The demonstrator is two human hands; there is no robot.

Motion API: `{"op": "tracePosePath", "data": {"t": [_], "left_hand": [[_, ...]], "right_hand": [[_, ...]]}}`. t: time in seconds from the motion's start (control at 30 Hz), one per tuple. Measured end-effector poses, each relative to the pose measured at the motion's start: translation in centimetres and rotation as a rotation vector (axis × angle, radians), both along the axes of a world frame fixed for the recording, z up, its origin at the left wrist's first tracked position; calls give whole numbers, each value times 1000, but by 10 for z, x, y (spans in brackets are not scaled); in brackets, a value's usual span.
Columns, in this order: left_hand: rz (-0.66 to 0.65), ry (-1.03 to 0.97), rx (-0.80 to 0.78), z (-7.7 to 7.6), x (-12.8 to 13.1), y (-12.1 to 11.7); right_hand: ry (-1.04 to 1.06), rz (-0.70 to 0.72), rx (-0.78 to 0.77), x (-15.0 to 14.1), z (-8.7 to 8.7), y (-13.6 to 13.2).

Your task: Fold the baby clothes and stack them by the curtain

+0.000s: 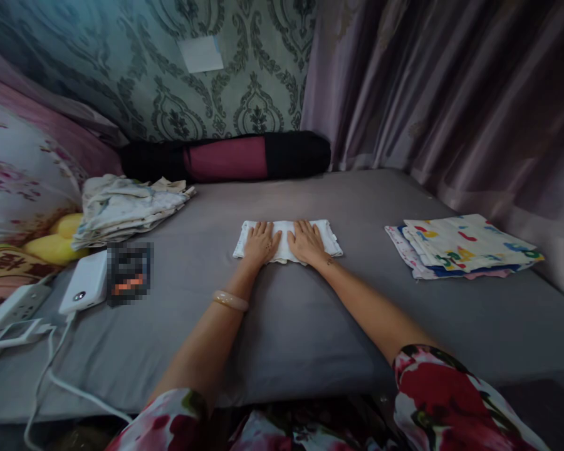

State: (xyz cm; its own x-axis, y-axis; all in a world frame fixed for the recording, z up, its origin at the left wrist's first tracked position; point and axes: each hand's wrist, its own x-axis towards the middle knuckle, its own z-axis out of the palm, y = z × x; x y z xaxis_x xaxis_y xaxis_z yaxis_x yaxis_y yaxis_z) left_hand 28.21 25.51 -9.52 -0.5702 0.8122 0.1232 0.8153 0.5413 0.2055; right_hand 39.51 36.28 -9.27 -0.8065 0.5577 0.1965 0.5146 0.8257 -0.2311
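Note:
A white folded cloth (283,233) lies flat on the grey sheet in front of me, its long side running left to right. My left hand (262,243) rests palm down on its left half, fingers stretched toward the far edge. On the right half, my right hand (306,242) lies flat in the same way. The thumbs point toward each other with a strip of cloth showing between them. Both hands press on the cloth without gripping it, and they cover part of its surface.
Folded printed cloths (465,244) are stacked at the right. Crumpled pale cloths (126,203) lie at the left, behind a white power bank (85,282) and a power strip (14,313) with cables. A black and maroon roll (228,158) lies along the wall.

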Motion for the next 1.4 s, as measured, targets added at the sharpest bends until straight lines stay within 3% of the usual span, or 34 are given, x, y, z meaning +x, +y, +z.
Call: {"op": "tracePosePath", "data": {"t": [0.47, 0.83, 1.13, 1.4], "left_hand": [[71, 71, -64, 0, -25, -17], [-47, -54, -126, -2, -56, -44], [-72, -50, -157, -1, -59, -46], [-27, -37, -219, 16, -50, -41]], "right_hand": [[-84, -67, 4, 22, 4, 21], [-138, -72, -6, 31, -2, 40], [-179, -46, -98, 54, -1, 58], [-158, -146, -149, 62, 3, 67]]}}
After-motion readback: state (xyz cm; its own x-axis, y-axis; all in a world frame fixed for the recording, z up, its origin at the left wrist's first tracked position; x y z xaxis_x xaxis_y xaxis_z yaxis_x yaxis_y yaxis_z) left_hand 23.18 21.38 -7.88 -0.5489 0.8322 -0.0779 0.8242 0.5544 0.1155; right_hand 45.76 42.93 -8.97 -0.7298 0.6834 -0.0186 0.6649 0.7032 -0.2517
